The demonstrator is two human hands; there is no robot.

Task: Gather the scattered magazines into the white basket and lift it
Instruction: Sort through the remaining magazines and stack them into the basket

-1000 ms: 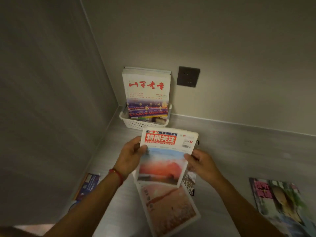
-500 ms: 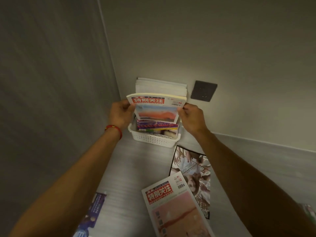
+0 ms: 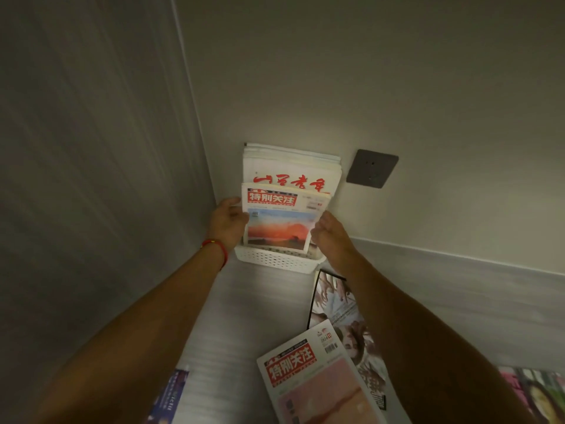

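Left hand [image 3: 227, 223] grips the magazine [image 3: 282, 220] edge; right hand [image 3: 328, 234] rests open against it. Seat it fully in the basket [image 3: 275, 263] at frame centre, upright, before releasing.

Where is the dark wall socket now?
In the head view, the dark wall socket is on the back wall, just right of the magazines standing in the white basket.
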